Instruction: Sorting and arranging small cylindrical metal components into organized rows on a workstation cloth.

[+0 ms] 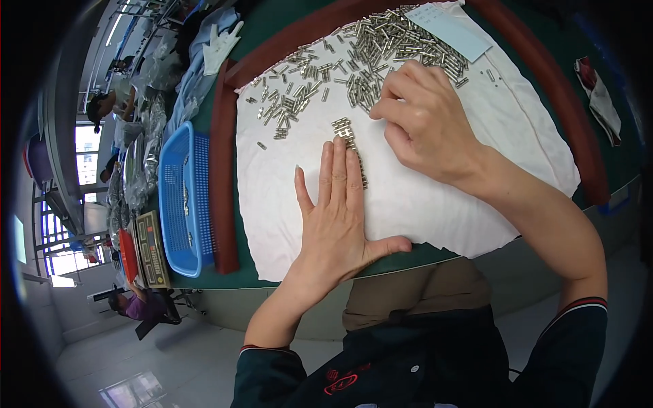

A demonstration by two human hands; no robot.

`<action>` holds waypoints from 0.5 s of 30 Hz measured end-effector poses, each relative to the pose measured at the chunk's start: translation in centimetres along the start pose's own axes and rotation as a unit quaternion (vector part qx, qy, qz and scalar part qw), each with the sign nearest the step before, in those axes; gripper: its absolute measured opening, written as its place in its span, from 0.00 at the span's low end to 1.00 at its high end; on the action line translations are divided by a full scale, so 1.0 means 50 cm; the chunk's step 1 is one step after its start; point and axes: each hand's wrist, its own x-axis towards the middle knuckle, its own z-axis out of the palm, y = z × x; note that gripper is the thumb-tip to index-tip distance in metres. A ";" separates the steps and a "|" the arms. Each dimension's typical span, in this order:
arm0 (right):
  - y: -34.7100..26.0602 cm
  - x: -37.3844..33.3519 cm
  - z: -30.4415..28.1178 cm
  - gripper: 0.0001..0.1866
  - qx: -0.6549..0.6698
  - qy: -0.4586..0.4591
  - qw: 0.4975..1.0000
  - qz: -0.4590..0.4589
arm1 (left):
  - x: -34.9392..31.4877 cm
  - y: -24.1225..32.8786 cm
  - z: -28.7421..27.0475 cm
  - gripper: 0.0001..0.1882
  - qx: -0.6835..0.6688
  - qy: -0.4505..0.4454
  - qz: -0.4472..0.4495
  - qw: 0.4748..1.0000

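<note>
My left hand [338,211] lies flat on a white cloth [435,211], its fingers straight and the thumb spread to the right. Under its fingertips, and partly hidden by them, runs a narrow row of small silvery metal pins [343,127] set side by side. Up and to the right, my right hand [422,115] is curled, with thumb and fingers drawn together at the lower edge of a large heap of loose metal pins [388,44]. Whatever its fingertips pinch is hidden or too small to make out. More pins [292,102] lie scattered left of the heap.
Dark red padded rails [223,177] border the cloth. A pale blue paper slip [450,30] lies over the heap's right side. Left of the rail stands a blue plastic basket [204,204] with a box [151,248] beside it. A white glove [221,46] lies at the upper left.
</note>
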 end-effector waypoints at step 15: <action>0.005 0.001 0.001 0.04 0.003 0.013 1.000 0.008 | 0.027 -0.045 -0.053 0.26 -0.121 0.113 -0.029 0.986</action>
